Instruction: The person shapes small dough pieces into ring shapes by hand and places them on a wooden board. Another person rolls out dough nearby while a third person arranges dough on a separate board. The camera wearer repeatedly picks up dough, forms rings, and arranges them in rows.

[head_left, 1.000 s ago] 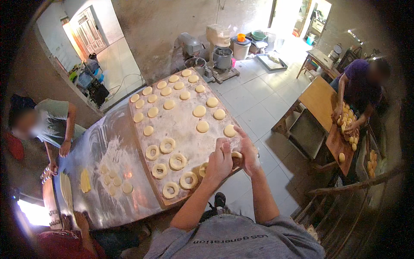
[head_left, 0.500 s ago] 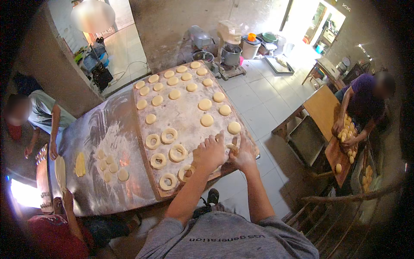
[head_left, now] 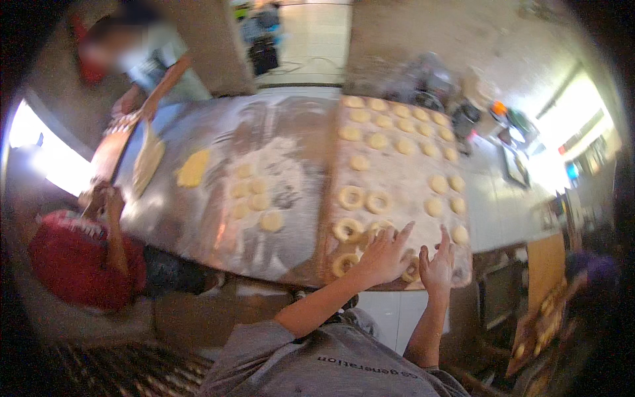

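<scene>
Above the near part of a floured wooden board, my left hand has its fingers stretched out forward. My right hand is just to the right, fingers apart and dusted with flour. A dough ring shows in the gap between the two hands, partly covered; whether either hand touches it is unclear. More dough rings lie to the left of my left hand, one partly behind its fingers. Flat dough rounds sit beyond my right hand and along the far end of the board.
A floured metal table adjoins the board's left side, with small dough pieces and a yellow slab on it. One person at far left handles a long dough strip; another sits in red. A purple-clad person works at right.
The view has swung left, shifting the board rightward in the picture. My hands have moved apart from the dough ring between them, and my fingers have straightened.
</scene>
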`<state>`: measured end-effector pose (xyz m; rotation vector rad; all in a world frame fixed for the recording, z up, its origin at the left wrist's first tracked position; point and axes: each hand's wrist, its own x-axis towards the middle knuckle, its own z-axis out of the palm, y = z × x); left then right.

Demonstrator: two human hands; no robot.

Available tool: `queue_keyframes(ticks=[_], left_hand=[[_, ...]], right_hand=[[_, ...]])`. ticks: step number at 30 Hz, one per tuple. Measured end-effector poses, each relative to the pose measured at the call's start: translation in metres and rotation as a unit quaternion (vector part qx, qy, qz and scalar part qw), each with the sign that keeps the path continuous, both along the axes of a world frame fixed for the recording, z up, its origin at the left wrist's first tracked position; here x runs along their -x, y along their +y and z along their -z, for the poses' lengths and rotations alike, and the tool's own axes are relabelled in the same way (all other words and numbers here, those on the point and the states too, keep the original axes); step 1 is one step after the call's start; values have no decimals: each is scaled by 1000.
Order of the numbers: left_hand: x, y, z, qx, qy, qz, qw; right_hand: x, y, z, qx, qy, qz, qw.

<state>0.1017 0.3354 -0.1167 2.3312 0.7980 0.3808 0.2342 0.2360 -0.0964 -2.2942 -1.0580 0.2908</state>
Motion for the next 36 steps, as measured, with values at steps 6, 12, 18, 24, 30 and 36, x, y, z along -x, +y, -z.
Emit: queue_keyframes(ticks=[6, 12, 18, 24, 30, 36], left_hand=[[185, 71, 38, 62, -13, -297, 953], [267, 102, 72, 123, 24, -367, 922], [288, 133, 32, 186, -112, -297, 930], [287, 160, 5, 114, -206, -232, 944], [252, 160, 16, -182, -252, -287, 906], [229, 146, 37, 297, -510, -188, 785]], right_hand=[[155, 160, 40, 29, 71, -299, 951], [249, 231, 84, 149, -3, -322, 935], [240, 228, 51, 47, 248, -340, 906], [268, 243, 35, -87, -38, -222, 970], [244, 236, 57, -137, 558, -302, 761], [219, 222, 68, -155, 446, -287, 833]])
